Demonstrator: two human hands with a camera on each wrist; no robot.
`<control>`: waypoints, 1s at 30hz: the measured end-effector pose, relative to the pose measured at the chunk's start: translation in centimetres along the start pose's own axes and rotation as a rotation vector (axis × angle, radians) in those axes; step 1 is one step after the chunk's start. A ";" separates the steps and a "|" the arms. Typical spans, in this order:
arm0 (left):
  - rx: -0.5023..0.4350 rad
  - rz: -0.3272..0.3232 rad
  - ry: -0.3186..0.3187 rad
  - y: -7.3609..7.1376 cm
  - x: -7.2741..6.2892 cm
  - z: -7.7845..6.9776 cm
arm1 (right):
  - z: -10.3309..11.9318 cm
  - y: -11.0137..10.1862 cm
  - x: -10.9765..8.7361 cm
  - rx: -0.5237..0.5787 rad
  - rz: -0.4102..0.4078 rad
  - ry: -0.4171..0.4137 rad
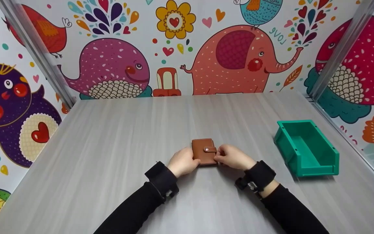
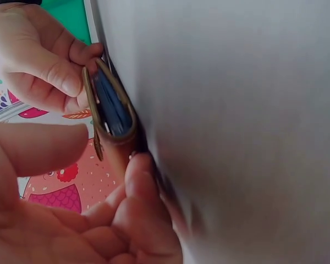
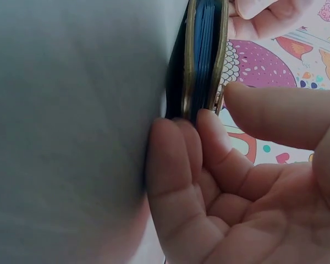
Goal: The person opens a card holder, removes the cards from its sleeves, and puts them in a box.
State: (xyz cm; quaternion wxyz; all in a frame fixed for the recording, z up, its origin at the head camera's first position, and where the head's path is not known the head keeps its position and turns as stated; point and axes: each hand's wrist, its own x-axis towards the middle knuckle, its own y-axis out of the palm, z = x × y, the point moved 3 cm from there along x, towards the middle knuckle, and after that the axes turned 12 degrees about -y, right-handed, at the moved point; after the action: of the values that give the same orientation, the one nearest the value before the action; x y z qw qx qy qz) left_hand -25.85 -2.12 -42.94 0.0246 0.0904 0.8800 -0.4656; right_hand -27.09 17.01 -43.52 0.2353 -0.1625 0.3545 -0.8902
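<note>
A small brown leather wallet [image 1: 204, 151] with a snap strap lies flat at the middle of the grey table [image 1: 118, 136]. My left hand [image 1: 187, 161] grips its left edge with curled fingers. My right hand [image 1: 228, 157] pinches the right edge by the strap tab. In the left wrist view the wallet [image 2: 113, 113] is seen edge-on with blue card sleeves inside, my left hand [image 2: 99, 165] just below it and the right hand [image 2: 41, 55] beyond. In the right wrist view the wallet [image 3: 203, 55] stands against the table, with my right hand [image 3: 220, 118] at its near edge.
An empty green plastic bin [image 1: 318, 166] stands on the table to the right of my hands. Walls with colourful cartoon animals close the table in at the back and both sides. Metal posts stand at the two far corners.
</note>
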 end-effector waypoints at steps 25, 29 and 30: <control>0.210 -0.024 -0.061 0.0 0.6 -0.6 | 1.1 -1.0 1.4 -0.324 -0.114 -0.052; 0.216 -0.024 -0.061 0.0 0.6 -0.6 | 1.6 -0.9 2.3 -0.387 -0.179 -0.090; 0.215 -0.025 -0.060 0.0 0.6 -0.6 | 1.8 -0.8 2.5 -0.403 -0.194 -0.098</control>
State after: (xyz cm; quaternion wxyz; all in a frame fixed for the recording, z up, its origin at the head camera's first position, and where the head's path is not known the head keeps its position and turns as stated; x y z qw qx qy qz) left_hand -26.42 -1.58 -42.66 0.0353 0.0678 0.8248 -0.5603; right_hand -28.61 15.22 -41.36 0.1286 -0.2826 0.4959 -0.8110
